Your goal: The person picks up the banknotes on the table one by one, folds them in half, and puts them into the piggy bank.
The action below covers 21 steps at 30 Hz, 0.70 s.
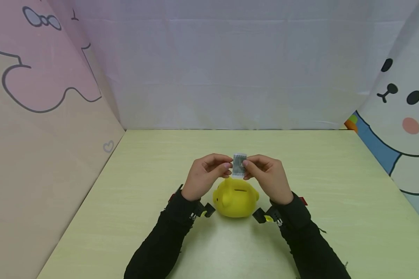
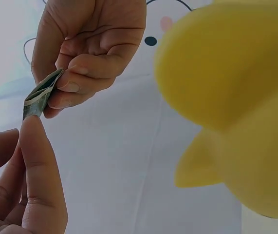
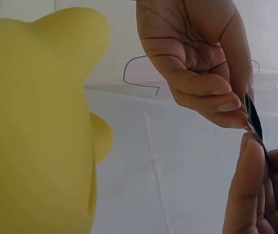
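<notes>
A folded grey-green banknote (image 1: 239, 165) is held upright just above a yellow piggy bank (image 1: 235, 198). My right hand (image 1: 269, 176) pinches its right side, the thumb lying across the front. At the left edge, my left hand (image 1: 209, 172) has thumb and index fingertip on the paper. The left wrist view shows the folded layers of the banknote (image 2: 41, 95) between both hands. Seen edge-on in the right wrist view, the banknote (image 3: 253, 119) is thin. A dark coin slot (image 1: 240, 190) shows on top of the piggy bank, between the wrists.
The pale wooden table (image 1: 143, 174) runs back to a white curtain (image 1: 230, 69). Printed cartoon panels flank it at left and right. Both dark sleeves (image 1: 160, 236) carry small wrist cameras close beside the piggy bank.
</notes>
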Each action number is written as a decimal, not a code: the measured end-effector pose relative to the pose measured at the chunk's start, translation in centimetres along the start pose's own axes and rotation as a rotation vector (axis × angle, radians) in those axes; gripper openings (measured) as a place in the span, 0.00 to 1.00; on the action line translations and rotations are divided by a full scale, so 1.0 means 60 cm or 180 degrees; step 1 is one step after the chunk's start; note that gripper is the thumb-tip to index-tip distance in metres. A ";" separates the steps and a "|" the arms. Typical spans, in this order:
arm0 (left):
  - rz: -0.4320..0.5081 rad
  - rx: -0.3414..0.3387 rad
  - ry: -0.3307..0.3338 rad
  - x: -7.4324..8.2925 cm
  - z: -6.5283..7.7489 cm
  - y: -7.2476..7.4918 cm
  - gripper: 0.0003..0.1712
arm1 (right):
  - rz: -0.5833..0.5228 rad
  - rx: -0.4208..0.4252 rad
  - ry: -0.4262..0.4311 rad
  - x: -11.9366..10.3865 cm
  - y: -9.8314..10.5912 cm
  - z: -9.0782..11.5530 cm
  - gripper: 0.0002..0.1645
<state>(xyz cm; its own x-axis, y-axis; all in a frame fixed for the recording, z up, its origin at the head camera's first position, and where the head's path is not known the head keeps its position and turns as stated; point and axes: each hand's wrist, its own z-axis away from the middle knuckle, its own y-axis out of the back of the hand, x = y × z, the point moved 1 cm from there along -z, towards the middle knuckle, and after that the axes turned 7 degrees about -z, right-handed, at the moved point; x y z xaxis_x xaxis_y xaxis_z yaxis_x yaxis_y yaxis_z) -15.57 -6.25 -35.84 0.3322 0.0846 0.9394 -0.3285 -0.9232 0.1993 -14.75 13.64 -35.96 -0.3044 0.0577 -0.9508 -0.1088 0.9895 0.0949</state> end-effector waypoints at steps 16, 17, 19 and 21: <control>0.0040 -0.0171 0.0092 0.000 0.001 -0.004 0.14 | -0.0045 -0.0041 0.0063 0.000 0.001 0.002 0.11; 0.0043 -0.0180 0.0088 0.001 0.001 -0.004 0.14 | -0.0050 -0.0045 0.0068 0.000 0.001 0.002 0.11; 0.0048 -0.0200 0.0079 0.002 0.002 -0.003 0.14 | -0.0057 -0.0054 0.0079 0.001 0.001 0.003 0.11; 0.0055 -0.0218 0.0078 0.002 0.002 -0.003 0.14 | -0.0068 -0.0060 0.0086 0.001 0.001 0.003 0.11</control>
<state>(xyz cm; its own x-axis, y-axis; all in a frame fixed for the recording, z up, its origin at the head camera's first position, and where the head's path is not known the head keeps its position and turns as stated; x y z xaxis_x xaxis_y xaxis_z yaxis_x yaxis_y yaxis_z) -15.34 -6.15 -35.80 0.3045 0.0787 0.9492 -0.3940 -0.8969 0.2008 -14.59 13.72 -36.07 -0.3272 0.0328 -0.9444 -0.1334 0.9878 0.0806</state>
